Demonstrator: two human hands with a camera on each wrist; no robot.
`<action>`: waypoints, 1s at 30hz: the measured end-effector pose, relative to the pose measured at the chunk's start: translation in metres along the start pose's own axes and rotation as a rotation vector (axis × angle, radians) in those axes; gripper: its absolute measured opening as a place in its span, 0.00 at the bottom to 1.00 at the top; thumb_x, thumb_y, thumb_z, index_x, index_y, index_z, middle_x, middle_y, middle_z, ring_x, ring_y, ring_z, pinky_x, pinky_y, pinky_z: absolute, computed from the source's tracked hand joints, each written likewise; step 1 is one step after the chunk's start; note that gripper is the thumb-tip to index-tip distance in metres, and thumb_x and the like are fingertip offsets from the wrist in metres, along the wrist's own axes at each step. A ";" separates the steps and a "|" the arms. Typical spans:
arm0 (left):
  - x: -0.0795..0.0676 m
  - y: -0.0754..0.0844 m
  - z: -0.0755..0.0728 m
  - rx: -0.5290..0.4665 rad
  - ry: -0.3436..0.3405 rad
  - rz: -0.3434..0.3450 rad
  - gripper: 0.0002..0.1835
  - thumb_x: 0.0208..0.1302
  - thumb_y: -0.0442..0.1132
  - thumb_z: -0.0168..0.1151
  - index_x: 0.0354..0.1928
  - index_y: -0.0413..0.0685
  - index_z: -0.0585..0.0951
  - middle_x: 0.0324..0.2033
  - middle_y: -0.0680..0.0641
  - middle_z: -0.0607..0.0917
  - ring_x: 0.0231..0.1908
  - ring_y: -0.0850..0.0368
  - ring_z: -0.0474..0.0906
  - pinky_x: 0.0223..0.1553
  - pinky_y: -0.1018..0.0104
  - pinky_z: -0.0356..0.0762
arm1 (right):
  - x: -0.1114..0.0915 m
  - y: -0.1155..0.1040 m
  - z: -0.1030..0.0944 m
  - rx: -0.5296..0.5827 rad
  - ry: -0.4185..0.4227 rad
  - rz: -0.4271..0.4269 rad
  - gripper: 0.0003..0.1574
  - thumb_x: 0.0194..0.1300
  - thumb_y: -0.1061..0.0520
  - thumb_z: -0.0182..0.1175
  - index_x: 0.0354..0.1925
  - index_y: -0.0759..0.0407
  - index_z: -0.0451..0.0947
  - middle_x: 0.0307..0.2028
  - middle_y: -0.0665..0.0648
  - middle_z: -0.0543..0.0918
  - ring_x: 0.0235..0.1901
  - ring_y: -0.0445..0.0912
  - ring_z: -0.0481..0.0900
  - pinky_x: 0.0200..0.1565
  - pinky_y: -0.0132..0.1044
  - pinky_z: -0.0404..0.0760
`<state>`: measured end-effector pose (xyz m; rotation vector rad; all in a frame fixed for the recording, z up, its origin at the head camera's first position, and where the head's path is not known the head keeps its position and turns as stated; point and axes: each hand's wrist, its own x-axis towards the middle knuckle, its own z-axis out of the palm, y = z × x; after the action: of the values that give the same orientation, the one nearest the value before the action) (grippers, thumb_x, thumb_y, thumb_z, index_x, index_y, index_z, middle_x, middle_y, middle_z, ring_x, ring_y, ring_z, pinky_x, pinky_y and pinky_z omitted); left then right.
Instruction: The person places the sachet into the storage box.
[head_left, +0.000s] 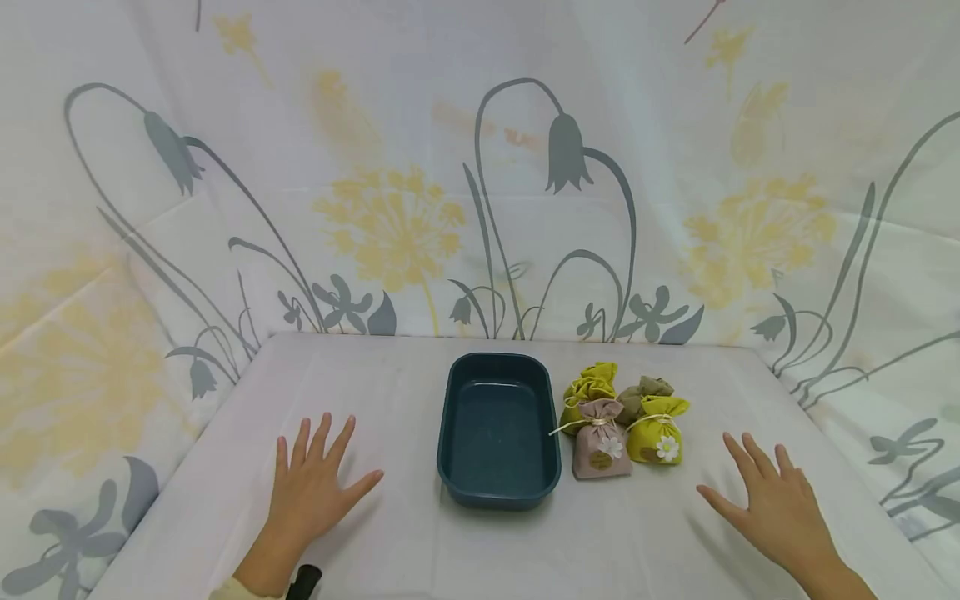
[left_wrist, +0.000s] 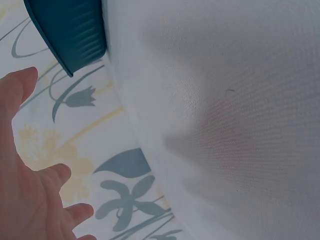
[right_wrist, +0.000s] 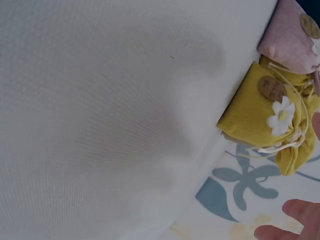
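Note:
In the head view my left hand (head_left: pixel 311 483) hovers over the left of the table with fingers spread, holding nothing. My right hand (head_left: pixel 780 512) is spread the same way at the right, also holding nothing. Between them stands a dark teal rectangular tub (head_left: pixel 498 442), with nothing inside. Several small drawstring pouches cluster just right of the tub: a pink pouch (head_left: pixel 602 446) with a white flower in front, a yellow pouch (head_left: pixel 657 437) beside it, another yellow pouch (head_left: pixel 588 387) and an olive pouch (head_left: pixel 643 395) behind. The right hand is nearest the front yellow pouch, apart from it.
A white cloth covers the table (head_left: pixel 390 533). Behind and at both sides hangs a pale curtain (head_left: pixel 420 108) printed with grey and yellow flowers. Part of a black strap or band (head_left: pixel 303 581) shows by the left wrist.

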<state>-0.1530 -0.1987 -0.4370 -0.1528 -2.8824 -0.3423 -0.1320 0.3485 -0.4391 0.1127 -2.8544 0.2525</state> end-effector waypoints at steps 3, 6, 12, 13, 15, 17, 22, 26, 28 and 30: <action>0.001 0.002 0.000 -0.011 0.013 0.006 0.47 0.53 0.69 0.56 0.68 0.47 0.63 0.66 0.32 0.59 0.66 0.32 0.43 0.62 0.34 0.33 | 0.001 0.000 0.000 -0.009 0.005 -0.003 0.54 0.58 0.33 0.57 0.68 0.65 0.54 0.60 0.78 0.61 0.57 0.80 0.49 0.50 0.74 0.51; 0.002 0.003 0.001 -0.033 0.022 0.011 0.47 0.53 0.69 0.57 0.68 0.47 0.63 0.65 0.32 0.60 0.66 0.31 0.44 0.62 0.34 0.34 | 0.003 0.000 0.000 0.000 0.008 -0.004 0.53 0.58 0.33 0.57 0.67 0.66 0.54 0.60 0.78 0.61 0.56 0.80 0.51 0.49 0.74 0.53; 0.007 0.006 0.003 -0.076 0.034 0.019 0.48 0.53 0.69 0.57 0.69 0.47 0.62 0.63 0.33 0.65 0.65 0.32 0.48 0.62 0.34 0.38 | 0.004 -0.002 0.001 0.043 0.023 -0.006 0.52 0.59 0.35 0.59 0.66 0.68 0.57 0.59 0.79 0.62 0.55 0.79 0.53 0.50 0.73 0.56; 0.008 0.006 0.004 -0.085 0.040 0.021 0.48 0.52 0.69 0.57 0.69 0.47 0.62 0.63 0.33 0.65 0.65 0.32 0.49 0.62 0.34 0.39 | 0.005 -0.003 0.000 0.051 0.029 -0.007 0.52 0.58 0.35 0.59 0.66 0.69 0.57 0.59 0.79 0.62 0.55 0.79 0.54 0.50 0.72 0.57; 0.011 0.009 0.004 -0.104 0.047 0.023 0.49 0.52 0.70 0.57 0.69 0.47 0.61 0.62 0.34 0.66 0.65 0.33 0.50 0.62 0.34 0.39 | 0.006 -0.005 0.000 0.066 0.038 -0.008 0.51 0.59 0.36 0.59 0.65 0.69 0.57 0.58 0.79 0.63 0.55 0.79 0.55 0.50 0.72 0.57; 0.014 0.011 0.003 -0.129 0.058 0.026 0.49 0.52 0.70 0.58 0.69 0.47 0.61 0.62 0.34 0.67 0.64 0.33 0.51 0.62 0.33 0.40 | 0.008 -0.007 -0.001 0.079 0.047 -0.008 0.51 0.59 0.37 0.60 0.65 0.70 0.58 0.58 0.79 0.63 0.55 0.78 0.56 0.49 0.73 0.58; 0.020 0.020 0.003 -0.186 0.069 0.032 0.50 0.50 0.68 0.61 0.70 0.47 0.60 0.61 0.35 0.69 0.64 0.34 0.54 0.62 0.34 0.44 | 0.012 -0.012 -0.003 0.105 0.061 -0.005 0.49 0.59 0.39 0.60 0.64 0.71 0.58 0.57 0.79 0.65 0.53 0.78 0.58 0.46 0.74 0.60; 0.024 0.025 0.003 -0.237 0.054 0.021 0.51 0.49 0.68 0.62 0.70 0.48 0.59 0.62 0.35 0.68 0.63 0.35 0.56 0.62 0.37 0.49 | 0.015 -0.014 -0.002 0.129 0.086 -0.018 0.48 0.59 0.41 0.61 0.63 0.73 0.59 0.55 0.79 0.66 0.51 0.75 0.61 0.47 0.71 0.62; 0.026 0.028 0.004 -0.274 0.038 0.002 0.52 0.48 0.68 0.63 0.70 0.49 0.58 0.62 0.35 0.67 0.63 0.35 0.57 0.61 0.37 0.53 | 0.017 -0.015 -0.001 0.147 0.094 -0.023 0.47 0.60 0.42 0.62 0.62 0.74 0.60 0.54 0.79 0.66 0.51 0.74 0.62 0.48 0.69 0.63; 0.028 0.031 0.004 -0.315 0.018 -0.017 0.53 0.47 0.68 0.64 0.71 0.50 0.57 0.62 0.35 0.67 0.62 0.36 0.57 0.59 0.37 0.57 | 0.019 -0.016 -0.001 0.164 0.096 -0.025 0.47 0.60 0.43 0.62 0.62 0.74 0.60 0.54 0.79 0.66 0.51 0.73 0.63 0.48 0.68 0.63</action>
<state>-0.1765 -0.1660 -0.4270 -0.1769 -2.7939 -0.7946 -0.1481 0.3317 -0.4308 0.1633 -2.7316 0.4741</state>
